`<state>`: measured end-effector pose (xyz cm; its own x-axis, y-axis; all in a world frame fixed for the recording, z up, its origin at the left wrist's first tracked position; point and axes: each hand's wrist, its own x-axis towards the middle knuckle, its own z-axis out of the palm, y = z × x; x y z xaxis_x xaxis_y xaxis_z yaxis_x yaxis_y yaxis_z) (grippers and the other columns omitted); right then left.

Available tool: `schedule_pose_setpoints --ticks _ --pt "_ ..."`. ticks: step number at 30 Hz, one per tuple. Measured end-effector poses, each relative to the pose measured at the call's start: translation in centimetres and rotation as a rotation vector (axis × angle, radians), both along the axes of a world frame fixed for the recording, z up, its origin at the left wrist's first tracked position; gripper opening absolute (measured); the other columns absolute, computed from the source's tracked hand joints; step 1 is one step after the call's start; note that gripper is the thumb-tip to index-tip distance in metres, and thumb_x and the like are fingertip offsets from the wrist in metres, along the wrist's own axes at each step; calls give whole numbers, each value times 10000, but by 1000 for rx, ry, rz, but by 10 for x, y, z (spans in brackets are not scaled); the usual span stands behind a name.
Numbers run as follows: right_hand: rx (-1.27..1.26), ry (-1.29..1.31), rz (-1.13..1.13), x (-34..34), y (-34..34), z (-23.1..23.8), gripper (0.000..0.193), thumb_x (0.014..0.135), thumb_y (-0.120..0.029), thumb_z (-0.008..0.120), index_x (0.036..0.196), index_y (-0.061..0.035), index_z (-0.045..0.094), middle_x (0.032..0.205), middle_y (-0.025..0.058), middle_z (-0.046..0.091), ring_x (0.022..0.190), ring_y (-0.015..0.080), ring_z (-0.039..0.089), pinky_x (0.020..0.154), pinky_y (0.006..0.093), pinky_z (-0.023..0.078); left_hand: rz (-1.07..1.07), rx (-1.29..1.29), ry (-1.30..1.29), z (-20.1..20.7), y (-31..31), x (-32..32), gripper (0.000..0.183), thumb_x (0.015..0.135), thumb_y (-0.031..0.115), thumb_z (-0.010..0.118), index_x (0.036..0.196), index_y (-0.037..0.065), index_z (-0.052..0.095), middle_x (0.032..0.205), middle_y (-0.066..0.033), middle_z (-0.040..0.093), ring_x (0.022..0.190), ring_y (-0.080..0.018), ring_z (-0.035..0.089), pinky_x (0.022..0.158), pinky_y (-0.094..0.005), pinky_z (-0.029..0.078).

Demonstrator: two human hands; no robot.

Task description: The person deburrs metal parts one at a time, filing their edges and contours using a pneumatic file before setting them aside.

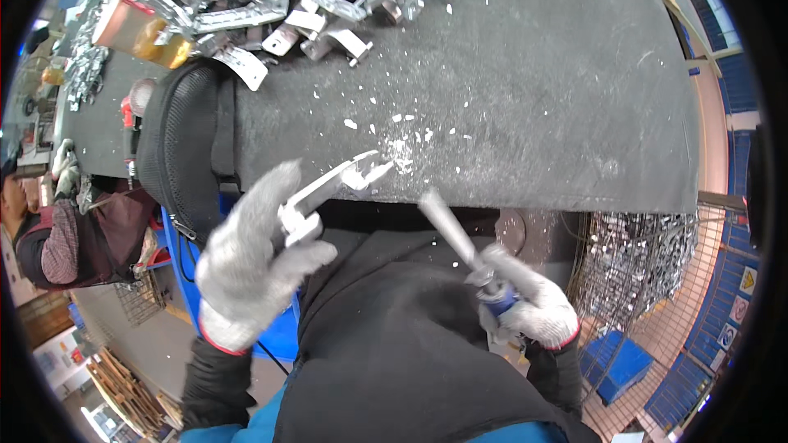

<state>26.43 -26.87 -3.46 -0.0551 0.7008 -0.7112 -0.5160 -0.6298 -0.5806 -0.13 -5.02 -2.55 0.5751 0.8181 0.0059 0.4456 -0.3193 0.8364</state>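
In a white knitted glove, my left hand [254, 250] grips a silvery metal bracket [316, 193] at its lower end. The bracket's far end reaches the near edge of the dark worktable [558, 107]. My right hand [529, 299], gloved likewise, is closed round the blue handle of a flat-bladed hand tool [451, 226], perhaps a file. Its blade, smeared by motion, points up and left, apart from the bracket. White shavings [400, 152] lie on the table just beyond the bracket.
Bracket-like metal parts [328, 4] are heaped at the far left, beside an orange-and-yellow container [144, 33]. A black mesh-sided case [190, 135] stands left of my hand. Another person [82, 234] works farther left. A wire cage [640, 271] of metal pieces stands at right.
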Motion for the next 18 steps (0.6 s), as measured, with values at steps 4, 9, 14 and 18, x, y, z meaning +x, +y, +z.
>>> schedule_pose_setpoints --ticks 4,9,14,18 --pt "42 -635 151 8 4 20 784 888 -88 719 1608 -107 409 1142 107 745 844 183 711 775 285 572 -397 368 150 46 54 59 568 794 225 882 1294 40 685 1096 -159 753 882 -281 753 773 -349 591" --pt "225 -1168 610 3 30 22 661 983 -369 669 1589 -252 434 937 147 737 807 341 738 749 429 599 -689 518 279 52 78 105 358 901 290 724 1207 107 697 927 -126 727 859 -337 713 757 -413 575" --pt "213 -1121 614 20 44 22 666 1004 -369 612 1615 -240 381 975 172 744 841 366 734 777 447 585 -749 622 312 57 71 118 414 867 320 786 1248 167 731 919 -75 745 838 -268 735 731 -376 581" --pt "0 -863 590 23 57 40 681 1008 -409 592 1631 -263 361 980 148 746 784 307 721 784 405 575 -691 635 428 48 73 115 389 888 368 770 1237 199 744 875 -44 730 801 -238 727 711 -341 585"
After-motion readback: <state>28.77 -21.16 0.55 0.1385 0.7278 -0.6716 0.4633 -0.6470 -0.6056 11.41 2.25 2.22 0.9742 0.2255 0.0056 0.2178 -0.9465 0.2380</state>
